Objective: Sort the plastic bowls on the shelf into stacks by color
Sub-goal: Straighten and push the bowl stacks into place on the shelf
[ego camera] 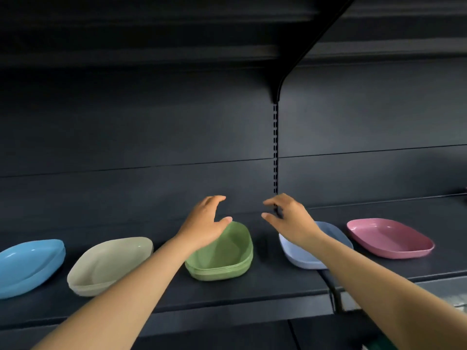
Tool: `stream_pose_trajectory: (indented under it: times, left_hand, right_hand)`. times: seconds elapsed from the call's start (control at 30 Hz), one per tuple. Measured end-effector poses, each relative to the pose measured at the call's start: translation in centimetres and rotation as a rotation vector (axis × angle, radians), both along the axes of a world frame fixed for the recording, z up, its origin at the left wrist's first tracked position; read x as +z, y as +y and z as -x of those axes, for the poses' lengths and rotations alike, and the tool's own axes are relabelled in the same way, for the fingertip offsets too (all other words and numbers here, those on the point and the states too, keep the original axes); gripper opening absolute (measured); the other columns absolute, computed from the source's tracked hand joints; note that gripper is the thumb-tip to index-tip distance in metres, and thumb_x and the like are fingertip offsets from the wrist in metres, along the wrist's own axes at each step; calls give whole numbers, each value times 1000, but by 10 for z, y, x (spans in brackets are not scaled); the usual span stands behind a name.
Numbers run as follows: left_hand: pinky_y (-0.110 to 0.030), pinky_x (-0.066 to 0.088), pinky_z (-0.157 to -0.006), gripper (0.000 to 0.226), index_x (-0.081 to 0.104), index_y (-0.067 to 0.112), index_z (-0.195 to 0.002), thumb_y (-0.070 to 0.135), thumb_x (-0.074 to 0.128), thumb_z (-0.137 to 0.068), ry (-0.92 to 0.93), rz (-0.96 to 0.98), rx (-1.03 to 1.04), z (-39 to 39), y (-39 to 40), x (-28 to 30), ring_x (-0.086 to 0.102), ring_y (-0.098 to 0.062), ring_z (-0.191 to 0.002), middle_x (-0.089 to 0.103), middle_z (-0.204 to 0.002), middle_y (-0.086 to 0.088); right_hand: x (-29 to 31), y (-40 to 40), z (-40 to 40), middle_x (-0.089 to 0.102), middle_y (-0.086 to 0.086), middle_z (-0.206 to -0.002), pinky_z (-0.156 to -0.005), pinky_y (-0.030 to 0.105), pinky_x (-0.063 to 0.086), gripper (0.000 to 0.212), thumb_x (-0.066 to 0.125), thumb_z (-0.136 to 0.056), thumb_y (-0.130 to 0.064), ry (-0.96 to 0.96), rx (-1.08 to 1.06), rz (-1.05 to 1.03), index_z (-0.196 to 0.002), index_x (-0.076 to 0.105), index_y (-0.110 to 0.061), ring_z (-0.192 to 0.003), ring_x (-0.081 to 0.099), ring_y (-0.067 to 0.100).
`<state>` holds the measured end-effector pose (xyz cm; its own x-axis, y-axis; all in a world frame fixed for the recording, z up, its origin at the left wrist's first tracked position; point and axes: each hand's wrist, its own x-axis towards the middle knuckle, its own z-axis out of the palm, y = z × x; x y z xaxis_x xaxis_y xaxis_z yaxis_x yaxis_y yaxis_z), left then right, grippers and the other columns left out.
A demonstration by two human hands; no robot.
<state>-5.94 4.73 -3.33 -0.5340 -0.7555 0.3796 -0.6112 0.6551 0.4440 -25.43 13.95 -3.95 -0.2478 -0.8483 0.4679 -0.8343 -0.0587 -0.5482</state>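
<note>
Five groups of plastic bowls stand in a row on the dark shelf [265, 286]. From left to right: a bright blue stack [27, 266], a beige stack [108, 263], a green stack [225, 256], a pale lavender-blue bowl [300, 256] and a pink bowl [389, 237]. My left hand [204, 223] hovers over the far left rim of the green stack, fingers spread and holding nothing. My right hand [288, 218] hovers over the lavender-blue bowl, fingers loosely curved and empty. My right forearm hides part of that bowl.
The shelf's dark back panel [151, 135] rises behind the bowls, with a slotted upright [275, 147] and a bracket under an upper shelf. A seam [328, 281] splits the shelf into two sections near the lavender-blue bowl. Bare shelf lies between the green and lavender-blue bowls.
</note>
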Motion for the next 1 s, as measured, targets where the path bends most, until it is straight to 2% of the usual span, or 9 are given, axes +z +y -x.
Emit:
stream_pose_trajectory:
  times: [0.07, 0.13, 0.23, 0.3, 0.6, 0.9, 1.0]
  left_hand:
    - [-30, 24, -110, 59, 29, 25, -145, 41, 52, -92, -187, 101, -30, 24, 20, 19, 24, -15, -140, 27, -151, 7]
    - [-34, 24, -111, 62, 28, 25, -145, 46, 51, -91, -315, 143, -51, 55, 40, 32, 24, -18, -140, 27, -151, 5]
    - [-37, 22, -112, 63, 28, 26, -145, 49, 50, -90, -390, 138, -100, 109, 76, 42, 23, -20, -140, 28, -151, 2]
    - [-38, 21, -113, 64, 27, 25, -145, 49, 50, -91, -392, 149, -134, 148, 103, 46, 22, -20, -140, 28, -151, 2]
    - [-39, 26, -109, 60, 34, 22, -142, 48, 51, -90, -336, 247, -185, 318, 226, 52, 30, -23, -136, 35, -146, -2]
    - [-36, 32, -103, 57, 34, 21, -141, 45, 50, -92, -339, 218, -296, 470, 315, 49, 34, -22, -132, 37, -143, -2]
    - [-35, 33, -103, 56, 34, 21, -141, 44, 50, -92, -327, 198, -339, 518, 333, 51, 34, -22, -132, 37, -143, -2]
  right_hand:
    - [12, 25, 26, 44, 0, -140, -106, 27, 30, 45, 61, -90, -36, 223, -13, -75, -131, 53, -18, -132, 36, 20]
    - [21, 52, 57, 35, 0, -145, -110, 31, 28, 53, 60, -89, -42, 374, -53, -139, -136, 48, -20, -135, 29, 22]
    - [32, 97, 108, 31, 0, -148, -111, 42, 30, 62, 58, -87, -50, 497, -119, -200, -141, 42, -24, -136, 27, 22]
    - [41, 130, 144, 32, -1, -147, -110, 44, 31, 65, 56, -86, -54, 541, -168, -228, -142, 39, -26, -136, 28, 21]
    - [54, 275, 302, 33, -1, -148, -111, 39, 30, 71, 55, -85, -57, 560, -268, -317, -145, 32, -26, -138, 29, 22]
    - [40, 398, 435, 33, -5, -149, -111, 38, 29, 72, 61, -83, -51, 499, -386, -269, -145, 32, -30, -137, 29, 21]
    - [34, 428, 474, 34, -3, -148, -111, 41, 30, 66, 63, -82, -49, 466, -441, -263, -141, 40, -30, -136, 32, 23]
